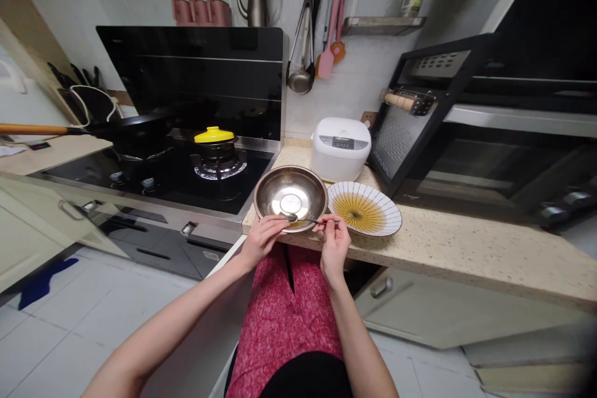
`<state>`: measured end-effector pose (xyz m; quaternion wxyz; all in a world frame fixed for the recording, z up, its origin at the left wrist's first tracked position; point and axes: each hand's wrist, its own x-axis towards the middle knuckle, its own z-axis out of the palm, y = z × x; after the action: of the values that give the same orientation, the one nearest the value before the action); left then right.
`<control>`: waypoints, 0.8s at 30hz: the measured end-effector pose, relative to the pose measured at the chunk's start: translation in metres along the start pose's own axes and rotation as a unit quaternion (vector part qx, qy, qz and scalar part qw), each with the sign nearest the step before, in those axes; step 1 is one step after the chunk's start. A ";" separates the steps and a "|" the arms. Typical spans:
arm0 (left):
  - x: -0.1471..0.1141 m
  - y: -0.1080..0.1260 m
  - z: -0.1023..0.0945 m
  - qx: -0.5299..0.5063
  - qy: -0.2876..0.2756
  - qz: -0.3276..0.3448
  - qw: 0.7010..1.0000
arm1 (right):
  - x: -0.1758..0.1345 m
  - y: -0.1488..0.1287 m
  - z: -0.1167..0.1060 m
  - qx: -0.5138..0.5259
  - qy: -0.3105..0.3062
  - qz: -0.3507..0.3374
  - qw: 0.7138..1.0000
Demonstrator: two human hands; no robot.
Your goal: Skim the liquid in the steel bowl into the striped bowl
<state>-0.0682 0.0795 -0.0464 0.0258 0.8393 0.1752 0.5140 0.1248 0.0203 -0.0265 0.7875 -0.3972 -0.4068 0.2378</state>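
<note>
A metal spoon [308, 219] lies level across the near side of a steel bowl [291, 175]. Its handle is pinched between the thumb and fingers of my right hand [333, 242]. At the spoon's rounded end, my left hand [265, 239] has its fingers closed together, with the fingertips against the spoon's edge over the bowl's near rim. The bowl stands at the counter's front edge; its inside is shiny, with bright reflections. Just right of it is a wide striped plate [394, 214], whose middle is covered by a yellow-brown liquid.
Behind the bowl stands a white rice cooker [341, 152]. The gas stove [186, 189] on the left carries a black pot with a yellow lid [213, 134] and a wok [135, 126], its wooden handle pointing left. An oven [504, 168] stands right, above the speckled counter [466, 239].
</note>
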 end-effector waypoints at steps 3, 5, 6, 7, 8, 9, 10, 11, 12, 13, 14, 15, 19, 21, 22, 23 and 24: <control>-0.001 -0.001 0.000 0.004 -0.002 0.000 1.000 | 0.001 -0.004 0.000 0.014 0.012 -0.008 1.000; -0.001 -0.002 0.000 0.008 -0.002 0.000 1.000 | 0.002 -0.009 0.000 0.017 0.016 -0.014 1.000; -0.002 -0.002 0.000 0.009 -0.003 0.000 1.000 | 0.003 -0.012 0.000 0.016 0.017 -0.017 1.000; -0.002 -0.002 0.000 0.011 -0.004 -0.001 1.000 | 0.004 -0.014 0.000 0.014 0.018 -0.020 1.000; -0.002 -0.002 0.000 0.012 -0.004 -0.001 1.000 | 0.005 -0.016 0.000 0.011 0.021 -0.024 0.999; -0.003 -0.002 0.001 0.013 -0.003 -0.001 1.000 | 0.006 -0.019 0.000 0.007 0.025 -0.028 0.999; -0.003 -0.002 0.001 0.014 -0.002 -0.001 1.000 | 0.007 -0.020 0.000 0.004 0.030 -0.032 0.999; -0.002 -0.002 0.001 0.014 0.000 0.000 1.000 | 0.009 -0.022 0.000 0.003 0.035 -0.035 0.999; -0.002 -0.002 0.001 0.014 0.001 0.001 1.000 | 0.010 -0.023 0.000 0.004 0.040 -0.039 0.998; -0.001 -0.001 0.000 0.013 0.001 0.001 1.000 | 0.012 -0.025 0.000 0.006 0.045 -0.042 0.998; -0.001 -0.001 0.000 0.012 0.001 0.000 1.000 | 0.015 -0.026 -0.001 0.009 0.050 -0.044 0.998; 0.000 0.000 -0.001 0.010 -0.001 0.000 1.000 | 0.017 -0.027 -0.001 0.011 0.054 -0.047 0.997; 0.003 0.002 -0.002 -0.003 -0.002 0.002 1.000 | 0.025 -0.032 -0.004 0.019 0.075 -0.055 0.995; 0.003 0.002 -0.002 -0.005 0.002 0.005 1.000 | 0.028 -0.036 -0.006 0.021 0.085 -0.060 0.994; 0.003 0.002 -0.002 -0.006 0.003 0.006 1.000 | 0.030 -0.038 -0.007 0.021 0.090 -0.063 0.994; 0.003 0.002 -0.002 -0.006 0.004 0.006 1.000 | 0.031 -0.039 -0.008 0.020 0.097 -0.067 0.993; 0.002 0.002 -0.001 -0.005 0.004 0.006 1.000 | 0.033 -0.041 -0.009 0.019 0.104 -0.071 0.992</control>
<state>-0.0679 0.0785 -0.0433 0.0265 0.8383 0.1679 0.5180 0.1524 0.0159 0.0190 0.8479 -0.3745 -0.3455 0.1462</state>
